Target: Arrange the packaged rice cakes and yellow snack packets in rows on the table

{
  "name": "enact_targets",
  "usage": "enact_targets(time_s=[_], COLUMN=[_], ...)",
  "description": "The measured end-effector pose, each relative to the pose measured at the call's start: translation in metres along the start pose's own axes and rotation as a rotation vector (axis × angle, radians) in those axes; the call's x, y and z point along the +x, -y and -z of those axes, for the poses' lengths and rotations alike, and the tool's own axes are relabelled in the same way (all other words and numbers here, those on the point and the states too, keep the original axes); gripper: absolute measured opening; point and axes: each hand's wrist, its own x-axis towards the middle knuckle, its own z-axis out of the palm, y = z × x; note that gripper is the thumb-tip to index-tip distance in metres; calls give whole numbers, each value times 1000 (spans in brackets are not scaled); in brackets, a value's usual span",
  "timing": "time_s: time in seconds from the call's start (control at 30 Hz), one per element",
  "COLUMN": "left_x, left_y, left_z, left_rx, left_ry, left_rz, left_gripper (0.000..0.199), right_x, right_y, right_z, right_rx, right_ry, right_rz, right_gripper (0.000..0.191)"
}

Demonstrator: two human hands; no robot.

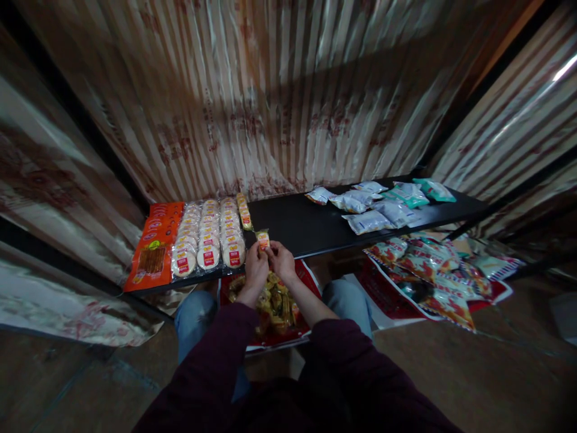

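Both hands meet just in front of the black shelf (297,225). My left hand (255,269) and my right hand (282,261) pinch one small yellow-and-red snack packet (262,239) between their fingertips, holding it upright at the shelf's front edge. Right of it the shelf surface is bare. To its left lie rows of round wrapped rice crackers (210,234) and a short row of small yellow packets (244,211). Below my hands, between my knees, an open red bag (274,310) holds several more yellow packets.
Flat orange packages (155,240) lie at the shelf's left end. White and green sachets (383,204) are spread at its right end. A large red printed bag of snacks (428,270) lies on the floor at right. Striped curtain fabric (252,102) hangs behind the shelf.
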Motion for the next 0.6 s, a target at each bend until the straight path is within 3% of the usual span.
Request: enact_targets(time_s=[0.1,0.2,0.6], left_x=[8,11,31], left_y=[-8,-16,-30], left_z=[-6,-11,-29], left_rx=[480,733,951], left_ry=[-17,-34,-82], left_rz=[-125,-147,-151], left_gripper=[33,39,37], right_x=[13,24,60], right_y=[3,6,-4], right_z=[-6,-11,-34], right_rx=[-57,-71,46], right_ry=[38,84,115], right_rz=[-9,-24,10], right_gripper=[19,20,31])
